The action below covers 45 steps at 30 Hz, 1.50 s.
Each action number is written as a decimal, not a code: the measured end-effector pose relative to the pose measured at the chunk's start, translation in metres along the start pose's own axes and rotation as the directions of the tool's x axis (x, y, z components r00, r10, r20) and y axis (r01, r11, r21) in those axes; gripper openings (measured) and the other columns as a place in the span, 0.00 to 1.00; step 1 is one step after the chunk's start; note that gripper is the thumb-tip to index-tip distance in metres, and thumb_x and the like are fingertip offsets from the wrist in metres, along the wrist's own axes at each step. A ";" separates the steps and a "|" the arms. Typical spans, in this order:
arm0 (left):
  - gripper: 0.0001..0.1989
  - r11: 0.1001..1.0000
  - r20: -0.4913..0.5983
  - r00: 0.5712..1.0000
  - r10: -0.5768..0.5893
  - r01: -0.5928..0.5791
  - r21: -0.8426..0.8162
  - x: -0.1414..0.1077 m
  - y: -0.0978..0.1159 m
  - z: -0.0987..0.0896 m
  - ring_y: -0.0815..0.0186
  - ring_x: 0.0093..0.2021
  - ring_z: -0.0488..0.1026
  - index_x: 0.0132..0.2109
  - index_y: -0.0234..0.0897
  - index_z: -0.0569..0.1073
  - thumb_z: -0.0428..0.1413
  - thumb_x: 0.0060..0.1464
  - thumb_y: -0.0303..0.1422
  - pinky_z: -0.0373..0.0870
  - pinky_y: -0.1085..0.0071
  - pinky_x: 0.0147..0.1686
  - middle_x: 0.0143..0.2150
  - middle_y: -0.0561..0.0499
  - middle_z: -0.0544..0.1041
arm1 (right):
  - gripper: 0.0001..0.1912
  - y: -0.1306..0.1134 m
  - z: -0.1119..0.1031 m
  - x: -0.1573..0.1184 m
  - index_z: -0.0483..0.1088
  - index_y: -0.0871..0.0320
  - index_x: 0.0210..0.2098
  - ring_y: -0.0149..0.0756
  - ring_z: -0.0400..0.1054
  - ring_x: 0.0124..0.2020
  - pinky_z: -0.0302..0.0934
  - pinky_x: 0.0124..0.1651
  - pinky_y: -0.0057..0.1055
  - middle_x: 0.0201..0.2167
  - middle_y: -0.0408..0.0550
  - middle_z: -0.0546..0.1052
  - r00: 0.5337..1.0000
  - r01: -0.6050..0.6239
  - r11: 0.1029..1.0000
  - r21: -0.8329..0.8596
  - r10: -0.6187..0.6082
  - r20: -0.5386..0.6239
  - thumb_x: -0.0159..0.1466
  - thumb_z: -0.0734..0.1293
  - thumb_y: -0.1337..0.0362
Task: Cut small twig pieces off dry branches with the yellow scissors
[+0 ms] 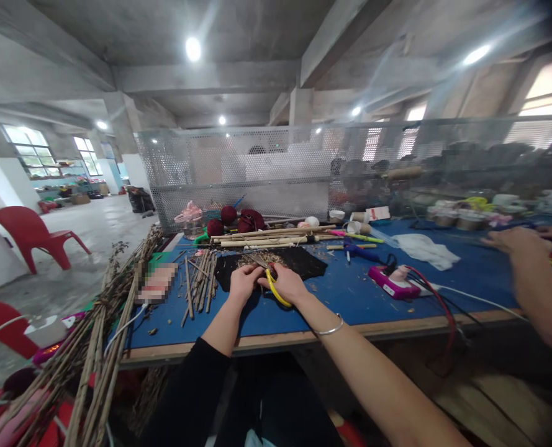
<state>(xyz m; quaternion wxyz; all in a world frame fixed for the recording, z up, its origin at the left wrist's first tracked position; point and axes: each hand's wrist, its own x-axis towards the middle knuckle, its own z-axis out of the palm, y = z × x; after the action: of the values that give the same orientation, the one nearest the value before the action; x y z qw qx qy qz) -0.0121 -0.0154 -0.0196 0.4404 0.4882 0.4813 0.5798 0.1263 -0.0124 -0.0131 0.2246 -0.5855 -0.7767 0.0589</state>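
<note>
Yellow-handled scissors point(278, 290) are in my right hand point(285, 282), whose fingers wrap round the handles. Their blades point up and left over a black cloth point(306, 263) strewn with brown clippings point(276, 256). Close beside the blades, my left hand point(245, 279) is closed in a pinch; what it holds, if anything, is too small to make out. The two hands nearly touch at the cloth's front edge. Several cut brown sticks point(203, 282) lie left of the cloth on the blue table point(345, 307).
Long dry stalks point(101, 335) lean over the table's left end. A purple power strip point(393, 284) with cables sits to the right, near a white cloth point(427, 249). Another person's arm point(531, 279) reaches in at far right. Red yarn balls point(229, 215) stand behind.
</note>
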 end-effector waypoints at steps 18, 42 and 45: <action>0.22 0.988 0.002 1.000 -0.031 0.031 -0.153 0.000 -0.003 -0.001 0.74 0.21 0.66 0.44 0.32 0.72 0.55 0.44 0.43 0.62 0.79 0.17 0.28 0.49 0.74 | 0.29 0.003 -0.002 0.002 0.66 0.55 0.35 0.42 0.69 0.35 0.55 0.33 0.30 0.33 0.51 0.75 0.996 -0.087 0.991 -0.100 0.083 -0.041 0.53 0.54 0.37; 0.11 0.998 0.115 0.992 0.056 -0.057 0.007 0.002 -0.008 0.002 0.76 0.16 0.61 0.33 0.32 0.72 0.53 0.47 0.36 0.60 0.79 0.15 0.23 0.54 0.71 | 0.30 0.001 0.003 0.001 0.62 0.59 0.40 0.41 0.67 0.39 0.54 0.37 0.30 0.37 0.53 0.72 0.999 -0.009 0.999 -0.053 0.006 -0.054 0.51 0.60 0.39; 0.12 0.998 0.119 0.991 0.063 -0.066 0.017 0.003 -0.009 0.001 0.75 0.17 0.62 0.37 0.32 0.73 0.52 0.48 0.35 0.60 0.78 0.15 0.24 0.53 0.71 | 0.30 0.000 0.002 0.000 0.63 0.58 0.38 0.41 0.68 0.37 0.54 0.36 0.30 0.35 0.52 0.73 0.997 -0.070 0.996 -0.061 0.069 -0.017 0.51 0.58 0.39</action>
<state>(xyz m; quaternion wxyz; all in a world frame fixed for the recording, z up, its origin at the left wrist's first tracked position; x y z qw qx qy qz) -0.0106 -0.0109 -0.0283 0.4440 0.5415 0.4445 0.5586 0.1250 -0.0121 -0.0151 0.2102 -0.6190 -0.7557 0.0384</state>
